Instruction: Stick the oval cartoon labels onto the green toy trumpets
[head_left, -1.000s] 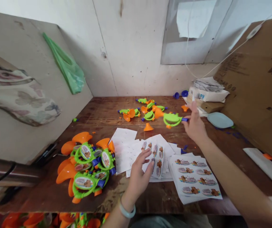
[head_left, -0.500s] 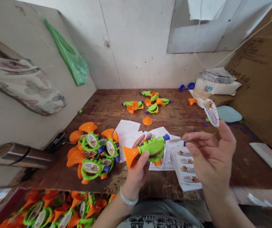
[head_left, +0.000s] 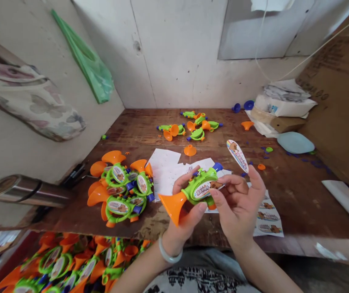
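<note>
My left hand (head_left: pixel 184 219) is closed round a green toy trumpet (head_left: pixel 194 185) with an orange bell and a blue mouthpiece. Thumb and fingers of my right hand (head_left: pixel 238 203) pinch an oval sticker (head_left: pixel 205 189) that lies against the trumpet's green side. A second oval sticker (head_left: pixel 237 155), with a bear and rainbow, clings to a raised fingertip of that same hand. Behind my right hand, a sheet of stickers (head_left: pixel 269 217) rests on the table, partly covered. White papers (head_left: pixel 166 173) lie beyond the trumpet.
Stickered trumpets (head_left: pixel 118 191) are heaped at the left, near a steel flask (head_left: pixel 25 190). More trumpets (head_left: pixel 197 133) lie farther back. Below the table edge at lower left is a full pile of trumpets (head_left: pixel 70 264). A pale blue lid-like piece (head_left: pixel 295 142) sits at right.
My right hand has moved left to the trumpet, bringing both stickers; one now lies against its bare green side. My left hand still holds the trumpet. The view has shifted slightly.
</note>
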The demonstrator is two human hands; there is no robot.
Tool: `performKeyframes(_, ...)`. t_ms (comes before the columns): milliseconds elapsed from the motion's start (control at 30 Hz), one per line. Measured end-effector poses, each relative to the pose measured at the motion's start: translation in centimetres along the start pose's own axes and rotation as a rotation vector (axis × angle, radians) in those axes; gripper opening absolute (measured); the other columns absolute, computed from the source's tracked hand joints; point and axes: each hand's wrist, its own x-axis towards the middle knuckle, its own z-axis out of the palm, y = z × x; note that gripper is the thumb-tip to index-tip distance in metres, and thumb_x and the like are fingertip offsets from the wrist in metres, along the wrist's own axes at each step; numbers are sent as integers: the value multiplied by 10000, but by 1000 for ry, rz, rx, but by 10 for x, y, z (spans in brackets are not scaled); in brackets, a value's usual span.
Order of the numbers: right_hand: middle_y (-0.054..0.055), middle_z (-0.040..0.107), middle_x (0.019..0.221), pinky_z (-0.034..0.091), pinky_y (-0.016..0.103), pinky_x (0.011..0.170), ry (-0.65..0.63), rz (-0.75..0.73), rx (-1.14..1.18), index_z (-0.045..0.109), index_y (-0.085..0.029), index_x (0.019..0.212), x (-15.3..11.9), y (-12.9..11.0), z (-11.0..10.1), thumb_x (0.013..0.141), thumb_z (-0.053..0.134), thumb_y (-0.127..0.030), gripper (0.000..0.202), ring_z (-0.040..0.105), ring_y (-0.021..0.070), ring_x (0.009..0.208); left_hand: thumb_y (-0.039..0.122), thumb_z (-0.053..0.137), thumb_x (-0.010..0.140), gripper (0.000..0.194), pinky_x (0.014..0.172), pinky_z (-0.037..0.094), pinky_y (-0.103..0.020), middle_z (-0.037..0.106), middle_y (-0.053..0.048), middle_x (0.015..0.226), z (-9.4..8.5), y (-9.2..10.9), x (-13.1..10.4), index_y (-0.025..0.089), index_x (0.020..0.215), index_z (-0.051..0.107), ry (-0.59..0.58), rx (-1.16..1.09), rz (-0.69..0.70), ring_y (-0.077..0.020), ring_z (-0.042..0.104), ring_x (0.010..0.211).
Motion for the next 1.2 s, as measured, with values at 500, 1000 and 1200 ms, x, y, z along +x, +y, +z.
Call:
performKeyframes(500,-8,669,1070,680,276,669,-20,-29,-62,382,-454,1567,2,3,1,876,706,-57,861,719,146,817,376,768,947,525,1224,471,-585,520,-79,1626,5,-2,5,362,1413,528,34,8,-20,-345,573,1448)
performKeyframes(1000,-15,725,961,652,461,890,-4,-211,-218,370,-402,1573,12,9,-2,907,679,-82,801,701,216,958,299,716,981,441,1239,444,-570,583,-83,1569,0,-17,7,344,1391,561,103,64,75,-330,553,1468)
performKeyframes(1200,-36,748,859,561,544,1037,-5,-126,-282,378,-377,1552,19,15,-8,917,730,-169,755,681,264,1099,316,704,983,420,1249,425,-585,577,-86,1577,0,-13,6,337,1377,561,67,136,100,-335,535,1483)
